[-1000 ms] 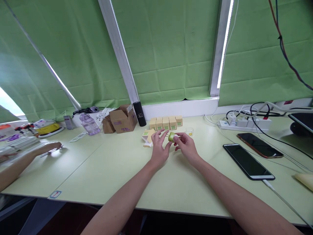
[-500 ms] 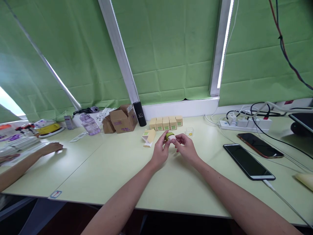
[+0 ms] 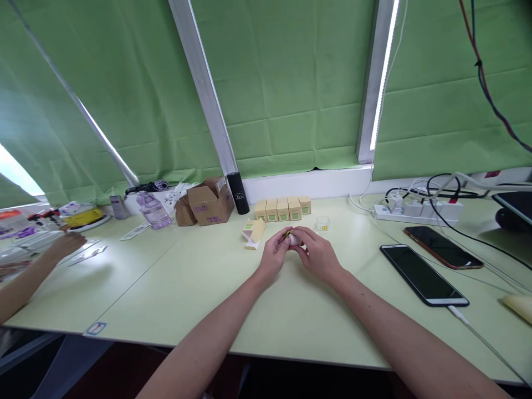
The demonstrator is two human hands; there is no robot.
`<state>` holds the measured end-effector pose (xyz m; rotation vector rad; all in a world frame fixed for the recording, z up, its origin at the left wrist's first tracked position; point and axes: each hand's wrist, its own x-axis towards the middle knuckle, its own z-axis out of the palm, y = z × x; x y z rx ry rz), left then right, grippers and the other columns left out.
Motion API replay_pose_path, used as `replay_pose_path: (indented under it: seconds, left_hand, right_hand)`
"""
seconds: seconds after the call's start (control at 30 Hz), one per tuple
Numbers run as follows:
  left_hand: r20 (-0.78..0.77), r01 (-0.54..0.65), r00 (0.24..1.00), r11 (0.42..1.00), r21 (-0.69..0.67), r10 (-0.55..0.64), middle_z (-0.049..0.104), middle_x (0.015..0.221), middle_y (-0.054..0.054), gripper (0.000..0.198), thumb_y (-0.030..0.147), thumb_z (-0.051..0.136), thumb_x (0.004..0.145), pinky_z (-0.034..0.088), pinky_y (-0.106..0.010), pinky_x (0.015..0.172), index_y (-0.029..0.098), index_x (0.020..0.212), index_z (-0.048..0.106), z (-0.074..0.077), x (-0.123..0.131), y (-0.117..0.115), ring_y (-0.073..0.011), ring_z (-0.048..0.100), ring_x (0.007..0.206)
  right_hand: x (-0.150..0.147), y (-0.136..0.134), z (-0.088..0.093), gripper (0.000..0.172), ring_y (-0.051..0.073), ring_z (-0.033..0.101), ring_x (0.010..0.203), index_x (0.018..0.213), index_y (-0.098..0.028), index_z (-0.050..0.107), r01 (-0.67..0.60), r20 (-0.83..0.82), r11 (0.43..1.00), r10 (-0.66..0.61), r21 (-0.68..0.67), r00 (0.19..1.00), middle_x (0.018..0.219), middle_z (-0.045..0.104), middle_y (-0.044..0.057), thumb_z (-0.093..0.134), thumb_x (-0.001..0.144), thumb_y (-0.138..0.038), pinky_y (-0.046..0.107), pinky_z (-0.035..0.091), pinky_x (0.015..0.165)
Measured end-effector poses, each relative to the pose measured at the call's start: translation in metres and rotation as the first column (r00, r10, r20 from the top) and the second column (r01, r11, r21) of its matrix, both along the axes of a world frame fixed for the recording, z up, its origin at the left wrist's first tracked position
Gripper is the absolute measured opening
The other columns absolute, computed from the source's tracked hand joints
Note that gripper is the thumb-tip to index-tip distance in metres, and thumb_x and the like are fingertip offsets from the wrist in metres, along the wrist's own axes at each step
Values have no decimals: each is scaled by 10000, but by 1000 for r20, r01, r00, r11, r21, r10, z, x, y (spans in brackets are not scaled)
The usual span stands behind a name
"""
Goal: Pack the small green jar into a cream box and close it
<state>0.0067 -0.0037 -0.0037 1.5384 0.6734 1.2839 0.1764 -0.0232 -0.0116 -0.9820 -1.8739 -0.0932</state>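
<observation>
Both hands meet around a small green-and-white rounded object just above the table. My left hand is closed on its left side, thumb and fingers pinching it. From the right, my right hand grips the white part with fingertips and thumb. Fingers cover most of the object, so its exact kind is unclear. Just beyond my left hand lies an opened tan carton with its flaps out. A clear plastic piece with something yellow in it sits past my right hand.
Several small tan boxes stand in a row behind. Further left are a black cylinder, a cardboard box and a bottle. Phones and a power strip with cables occupy the right. Another person's hand works at far left.
My right hand has closed in over the object, which is now more covered and shows less green. The other person's hand at far left has moved further left.
</observation>
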Motion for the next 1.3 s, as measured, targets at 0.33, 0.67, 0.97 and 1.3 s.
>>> replay_pose_path:
  seconds: [0.33, 0.67, 0.97, 1.3]
  left_hand:
    - [-28, -120, 992, 992, -27, 119, 752, 1305, -154, 361, 310, 698, 938, 579, -454, 1081, 149, 1261, 701, 4, 7, 0, -277, 731, 1192]
    - [11, -173, 985, 984, -52, 174, 766, 1267, -146, 364, 264, 731, 875, 582, -422, 1063, 152, 1219, 702, 5, 12, 0, -259, 735, 1177]
    - [-1, -155, 988, 988, -27, 155, 767, 1260, -149, 358, 329, 719, 914, 597, -438, 1041, 152, 1224, 713, 4, 8, 0, -277, 741, 1151]
    - [-7, -20, 1000, 999, -31, 19, 698, 1393, -182, 640, 494, 849, 844, 529, -462, 1142, 154, 1350, 656, -1, 6, -2, -323, 652, 1328]
  right_hand:
    - [-1, 3, 0, 284, 264, 742, 1057, 1298, -238, 586, -96, -24, 995, 96, 15, 995, 1277, 713, 139, 504, 1039, -155, 396, 647, 790]
    - [-3, 4, 3, 258, 275, 728, 1027, 1272, -223, 552, -85, -6, 995, 86, 56, 996, 1217, 711, 144, 499, 1034, -142, 401, 636, 769]
    - [-5, 1, 4, 244, 273, 727, 1045, 1264, -224, 564, -80, -8, 996, 81, 36, 997, 1243, 706, 145, 490, 1042, -156, 396, 636, 772]
    - [-3, 2, -3, 419, 273, 721, 1071, 1328, -222, 560, -61, -18, 998, 61, -9, 998, 1265, 693, 142, 493, 950, -53, 398, 642, 778]
